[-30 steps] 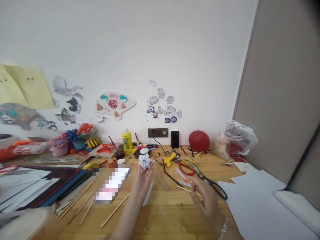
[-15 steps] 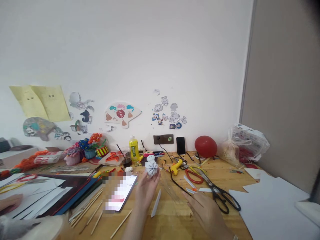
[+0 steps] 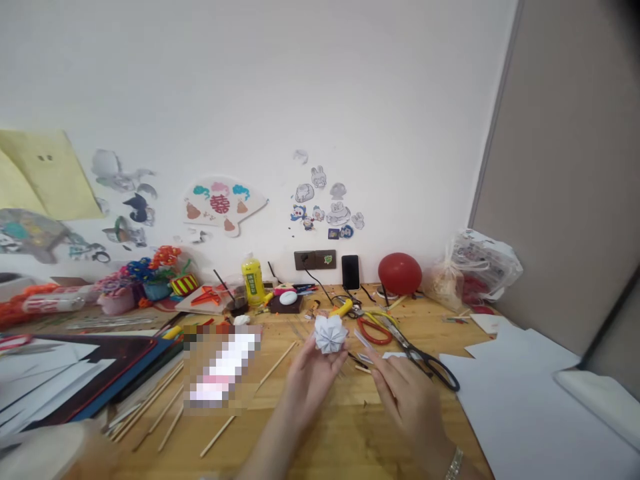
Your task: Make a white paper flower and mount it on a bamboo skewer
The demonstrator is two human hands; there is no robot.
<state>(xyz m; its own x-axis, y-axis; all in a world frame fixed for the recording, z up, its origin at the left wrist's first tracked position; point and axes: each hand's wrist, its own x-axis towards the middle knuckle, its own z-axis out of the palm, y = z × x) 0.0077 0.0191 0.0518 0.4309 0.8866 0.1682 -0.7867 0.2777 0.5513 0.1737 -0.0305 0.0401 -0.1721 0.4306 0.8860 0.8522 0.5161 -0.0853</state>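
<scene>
A white folded-paper ball (image 3: pixel 330 335) with pleated petals rests on the upturned fingers of my left hand (image 3: pixel 315 380), which are curled around its underside. Just to its right is my right hand (image 3: pixel 413 400), back uppermost, fingers bent and close together. A narrow white paper strip (image 3: pixel 363 339) extends from its fingertips; blur hides how it is gripped. Beyond that hand lie black-handled scissors (image 3: pixel 425 360), scissors with red handles (image 3: pixel 375 332) and a yellow glue gun (image 3: pixel 343 308).
A phone (image 3: pixel 225 367), partly pixelated, and thin wooden sticks (image 3: pixel 217 437) lie on the left. White paper sheets (image 3: pixel 520 400) cover the right side. Along the wall stand a yellow bottle (image 3: pixel 253 280), a dark phone (image 3: pixel 351 272) and a red balloon (image 3: pixel 400 273). A white egg-shaped piece (image 3: pixel 288 298) sits nearby.
My left hand has moved right with the paper ball and turned it, so its pleats face me. My right hand's fingers have bent and come nearer the ball. The view has shifted slightly.
</scene>
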